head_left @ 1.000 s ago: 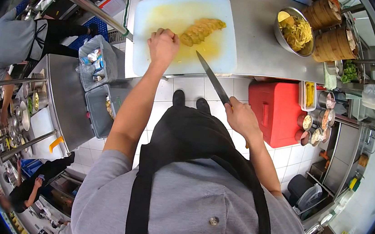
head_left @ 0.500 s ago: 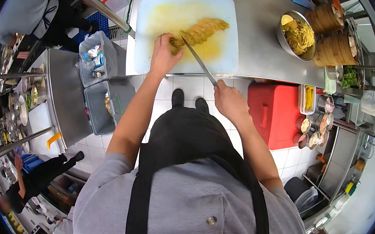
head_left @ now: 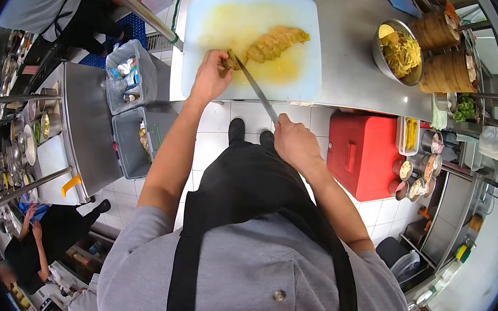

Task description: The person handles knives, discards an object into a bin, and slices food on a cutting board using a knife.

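A knife (head_left: 257,88) is gripped by its handle in my right hand (head_left: 296,141), below the front edge of a white cutting board (head_left: 212,18). Its blade reaches up and left over the board, the tip at a small browned end piece (head_left: 232,61). My left hand (head_left: 211,77) has its fingers curled against that piece at the board's left side. Right of the blade lies a slanting row of overlapping yellow-brown slices (head_left: 278,43), whose kind I cannot make out. Yellow juice stains the board around them.
A metal bowl (head_left: 411,81) of yellow shreds with a lemon piece stands right on the steel counter (head_left: 351,45), near stacked bamboo steamers (head_left: 446,73). Below is a red box (head_left: 360,161). Grey bins (head_left: 130,155) stand left. Other people (head_left: 56,226) are at the left.
The end piece and my left hand have shifted left, away from the row of slices. The knife has moved slightly left and down, out of the row.
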The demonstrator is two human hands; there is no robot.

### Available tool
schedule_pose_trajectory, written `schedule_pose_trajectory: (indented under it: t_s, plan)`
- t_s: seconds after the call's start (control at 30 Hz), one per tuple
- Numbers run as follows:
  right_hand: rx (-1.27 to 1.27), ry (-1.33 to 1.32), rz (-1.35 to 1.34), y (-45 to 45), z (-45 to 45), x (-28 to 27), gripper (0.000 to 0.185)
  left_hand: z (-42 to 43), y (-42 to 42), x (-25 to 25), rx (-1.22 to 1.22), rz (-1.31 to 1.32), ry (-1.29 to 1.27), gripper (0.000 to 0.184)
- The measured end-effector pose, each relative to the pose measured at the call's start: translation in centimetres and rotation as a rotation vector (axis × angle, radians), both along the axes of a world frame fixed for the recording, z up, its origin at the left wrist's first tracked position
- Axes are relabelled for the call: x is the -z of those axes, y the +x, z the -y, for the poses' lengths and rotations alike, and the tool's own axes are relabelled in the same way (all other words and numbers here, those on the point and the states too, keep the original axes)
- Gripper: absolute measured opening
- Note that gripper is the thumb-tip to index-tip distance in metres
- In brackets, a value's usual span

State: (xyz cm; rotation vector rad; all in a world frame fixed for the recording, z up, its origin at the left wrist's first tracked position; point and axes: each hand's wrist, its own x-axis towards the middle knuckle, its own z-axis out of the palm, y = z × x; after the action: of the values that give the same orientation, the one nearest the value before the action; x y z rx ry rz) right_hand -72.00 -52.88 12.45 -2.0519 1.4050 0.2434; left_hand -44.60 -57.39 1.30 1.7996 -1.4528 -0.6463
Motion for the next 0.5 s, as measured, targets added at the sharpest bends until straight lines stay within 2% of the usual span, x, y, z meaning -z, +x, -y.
schedule_pose_trajectory:
  t_s: [0.3, 0.4, 0.5]
  plan:
    - [0.025, 0.102, 0.034, 0.4, -0.7, -0.5, 0.027, -0.2, -0.1, -0.5, 0.015, -0.001, -0.036, 0.044]
    - [0.020, 0.049, 0.067, 0.6, -0.9, 0.9, 0.027, -0.3, 0.0, -0.5, 0.033, 0.006, -0.024, 0.043]
    - [-0.004, 0.086, 0.004, 0.6, -0.7, -0.1, 0.023, -0.2, 0.6, -0.1, -0.015, -0.004, -0.027, 0.042]
